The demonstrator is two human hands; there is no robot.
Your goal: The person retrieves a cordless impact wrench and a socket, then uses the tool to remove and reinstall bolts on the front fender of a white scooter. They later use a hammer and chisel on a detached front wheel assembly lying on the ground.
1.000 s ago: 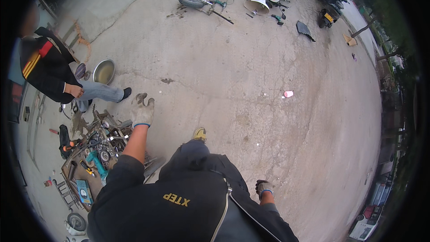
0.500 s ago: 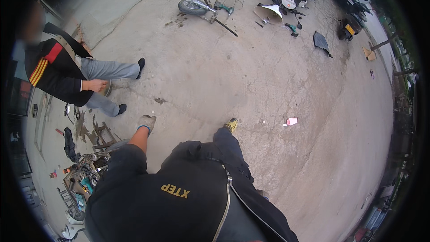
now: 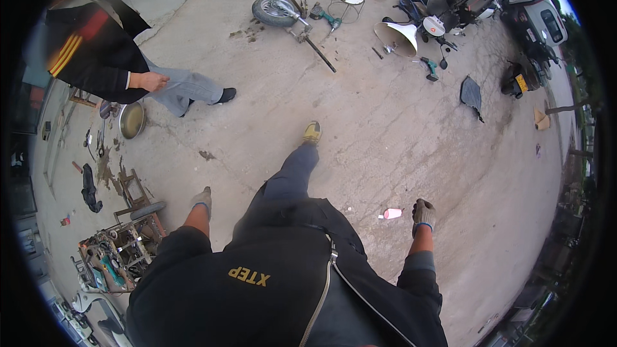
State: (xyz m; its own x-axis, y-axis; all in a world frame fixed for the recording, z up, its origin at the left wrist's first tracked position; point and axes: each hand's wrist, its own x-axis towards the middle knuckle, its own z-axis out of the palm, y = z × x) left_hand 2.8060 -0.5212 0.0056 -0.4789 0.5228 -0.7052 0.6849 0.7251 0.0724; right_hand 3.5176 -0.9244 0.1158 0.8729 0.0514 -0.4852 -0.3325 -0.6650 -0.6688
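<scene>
Mid-stride, our right hand (image 3: 424, 214) has swung forward into full view.
Its fingers are curled, nothing visible in them — the pink cup (image 3: 392, 213) lies on the ground (image 3: 360, 154) near it, untouched. Our left hand (image 3: 201, 198), nearest the tool cart (image 3: 154, 225), is too blurred to judge its grip — we'd say we're walking, not handling.

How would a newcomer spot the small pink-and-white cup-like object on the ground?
On the broad grey concrete ground, find the person's grey-gloved right hand, right of the picture's centre. Just left of it, without touching, lies the small pink-and-white cup-like object. Its pink colour sets it apart from the hand and the bare ground around it.
</scene>
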